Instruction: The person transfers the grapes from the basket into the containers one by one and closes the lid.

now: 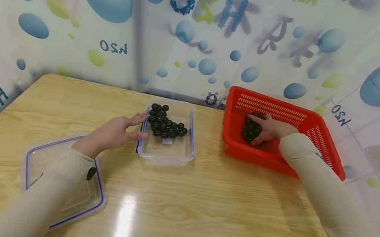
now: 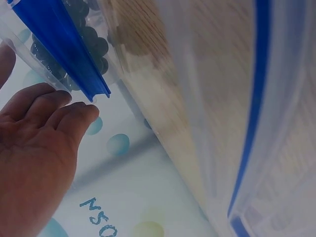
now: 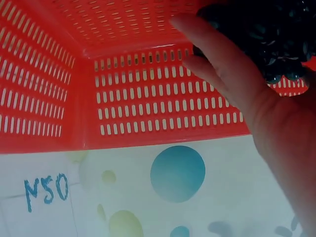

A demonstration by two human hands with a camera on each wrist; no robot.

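While one cluster of round, glossy black grapes (image 1: 164,125) lies bent inside the clear container (image 1: 151,146), a second dark bunch (image 1: 249,129), tightly packed, is in the red basket (image 1: 255,156). The right hand (image 1: 271,129) grips that bunch, thumb and fingers around its sides. The left hand (image 1: 113,132), thumb and loosely extended fingers apart, is at the container's left wall, holding nothing.

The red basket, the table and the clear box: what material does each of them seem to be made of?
Red basket: probably moulded plastic, slightly glossy; it is evenly coloured, with regular slots.
Table: perhaps wood or printed laminate, glossy; it shows grain lines and a bright reflection.
Clear box: likely transparent plastic, shiny; the surface beneath shows through, though glass is possible.
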